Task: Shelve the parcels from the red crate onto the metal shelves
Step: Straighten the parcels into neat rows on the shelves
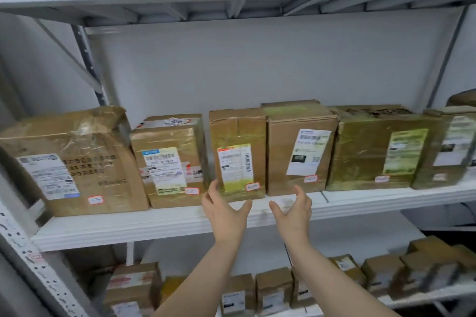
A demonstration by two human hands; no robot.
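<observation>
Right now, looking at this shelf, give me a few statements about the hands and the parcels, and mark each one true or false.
1. Both hands hold nothing. True: the left hand and the right hand are open, palms turned toward each other.
2. The hands are at the far left end of the row. False: they are in front of the tape-wrapped box, third from the left.
3. The parcels on the middle shelf show their labels to the front. True.
4. The lower shelf holds nothing. False: small parcels stand on it.
</observation>
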